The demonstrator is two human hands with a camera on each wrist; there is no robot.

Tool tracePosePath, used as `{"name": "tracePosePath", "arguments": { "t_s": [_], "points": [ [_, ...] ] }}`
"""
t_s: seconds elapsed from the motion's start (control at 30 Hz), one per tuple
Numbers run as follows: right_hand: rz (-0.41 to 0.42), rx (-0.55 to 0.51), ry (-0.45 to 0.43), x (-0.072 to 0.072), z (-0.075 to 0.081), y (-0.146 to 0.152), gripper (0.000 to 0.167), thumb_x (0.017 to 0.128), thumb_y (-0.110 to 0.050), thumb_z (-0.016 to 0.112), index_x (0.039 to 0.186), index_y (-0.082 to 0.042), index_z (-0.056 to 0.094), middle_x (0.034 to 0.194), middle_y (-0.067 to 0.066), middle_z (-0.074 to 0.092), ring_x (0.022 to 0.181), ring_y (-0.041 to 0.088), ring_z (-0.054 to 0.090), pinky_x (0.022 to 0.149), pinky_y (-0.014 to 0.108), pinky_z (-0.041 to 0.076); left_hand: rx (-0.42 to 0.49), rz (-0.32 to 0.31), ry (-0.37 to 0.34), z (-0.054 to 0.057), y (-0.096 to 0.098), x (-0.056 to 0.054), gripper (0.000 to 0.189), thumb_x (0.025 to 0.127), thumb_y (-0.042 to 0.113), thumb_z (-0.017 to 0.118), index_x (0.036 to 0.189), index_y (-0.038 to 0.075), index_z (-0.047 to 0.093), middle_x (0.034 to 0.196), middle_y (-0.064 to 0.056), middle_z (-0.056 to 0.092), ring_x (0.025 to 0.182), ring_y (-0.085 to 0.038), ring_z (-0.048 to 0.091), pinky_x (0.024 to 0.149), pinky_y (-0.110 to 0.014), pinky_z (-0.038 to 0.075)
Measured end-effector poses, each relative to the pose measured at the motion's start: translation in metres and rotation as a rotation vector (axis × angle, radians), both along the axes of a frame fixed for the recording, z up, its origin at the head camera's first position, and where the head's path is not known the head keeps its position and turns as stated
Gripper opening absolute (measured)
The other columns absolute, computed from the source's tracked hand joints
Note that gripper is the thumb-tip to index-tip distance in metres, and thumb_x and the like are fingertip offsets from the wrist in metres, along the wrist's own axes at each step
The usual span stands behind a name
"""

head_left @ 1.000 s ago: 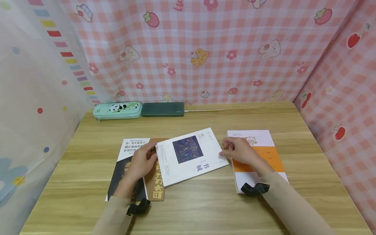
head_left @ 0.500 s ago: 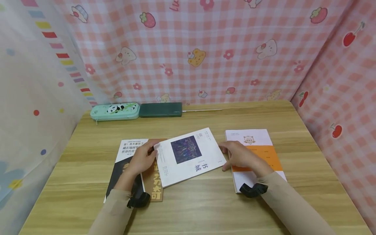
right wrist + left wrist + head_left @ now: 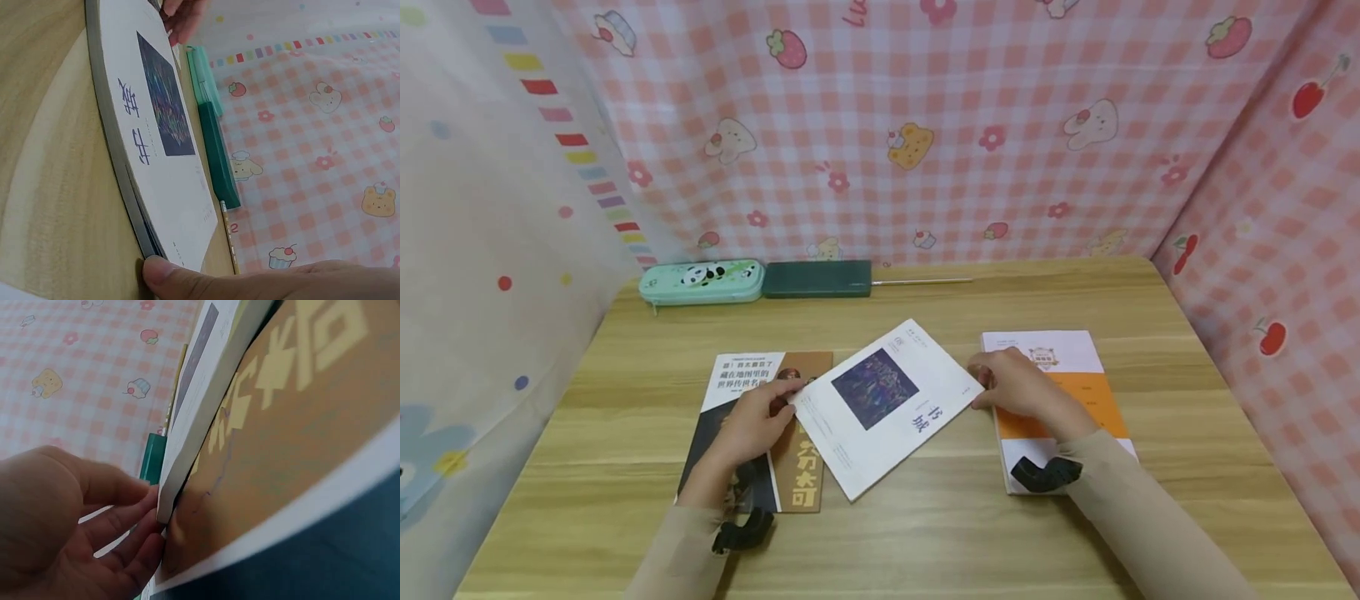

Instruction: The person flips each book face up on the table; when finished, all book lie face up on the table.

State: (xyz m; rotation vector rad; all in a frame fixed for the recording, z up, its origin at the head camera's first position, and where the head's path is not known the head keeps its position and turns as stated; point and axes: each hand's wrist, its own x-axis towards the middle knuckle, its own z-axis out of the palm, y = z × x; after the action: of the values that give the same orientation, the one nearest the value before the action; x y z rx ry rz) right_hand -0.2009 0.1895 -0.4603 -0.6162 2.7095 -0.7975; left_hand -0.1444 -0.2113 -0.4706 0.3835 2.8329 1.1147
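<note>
A white book [image 3: 880, 408] with a dark square picture on its cover is turned diagonally, between my two hands. My left hand [image 3: 756, 423] holds its left corner; in the left wrist view the thumb and fingertips [image 3: 147, 494] meet at that corner. At the right corner my right hand [image 3: 1018, 383] grips the book, its thumb [image 3: 159, 270] against the edge in the right wrist view; the other fingers are largely hidden there. Beneath the left hand and the white book's left side lies a brown, white and dark book [image 3: 801, 467].
On the right, partly under my right forearm, lies a white book with an orange band [image 3: 1093, 400]. Along the table's back stand a mint panda pencil case [image 3: 700, 282], a dark green case [image 3: 817, 279] and a thin rod [image 3: 921, 282]. Patterned curtains [image 3: 880, 200] enclose the table [image 3: 925, 542].
The white book has turned, its lower-left corner swinging toward me and its top corner shifting left. Both hands have stayed at its side corners, with the right hand's fingers closing nearer the corner.
</note>
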Motion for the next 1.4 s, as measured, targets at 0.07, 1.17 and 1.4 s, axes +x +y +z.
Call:
{"name": "tracePosePath", "arguments": {
  "t_s": [0.07,1.17,1.4],
  "points": [
    [0.002,-0.008,0.019,-0.002,0.001,0.001,0.037,0.076,-0.009,0.089,0.107,-0.003,0.071,0.08,0.002,0.067,0.074,0.018,0.057,0.069,0.032,0.048,0.002,-0.023,0.0,0.0,-0.001,0.004,0.042,0.092,-0.005,0.063,0.134,-0.004,0.062,0.13,-0.02,0.064,0.101,-0.028,0.062,0.084,-0.042,0.054],
    [-0.034,-0.116,0.143,-0.033,-0.013,-0.024,0.043,0.089,-0.008,0.078,0.127,0.006,0.064,0.112,0.02,0.067,0.093,0.028,0.063,0.084,0.043,0.056,0.11,-0.287,-0.094,-0.01,0.026,0.037,0.087,0.071,0.013,0.093,0.144,-0.006,0.05,0.151,-0.021,0.046,0.103,-0.019,0.056,0.087,-0.028,0.054],
    [-0.011,-0.068,0.137,-0.039,-0.013,-0.03,0.046,0.092,-0.012,0.075,0.133,0.004,0.061,0.131,0.022,0.062,0.117,0.035,0.06,0.102,0.049,0.05,0.092,-0.23,-0.067,-0.014,0.041,0.047,0.083,0.068,0.008,0.094,0.139,-0.01,0.054,0.152,-0.019,0.045,0.102,-0.017,0.055,0.09,-0.029,0.052]
  ]
}}
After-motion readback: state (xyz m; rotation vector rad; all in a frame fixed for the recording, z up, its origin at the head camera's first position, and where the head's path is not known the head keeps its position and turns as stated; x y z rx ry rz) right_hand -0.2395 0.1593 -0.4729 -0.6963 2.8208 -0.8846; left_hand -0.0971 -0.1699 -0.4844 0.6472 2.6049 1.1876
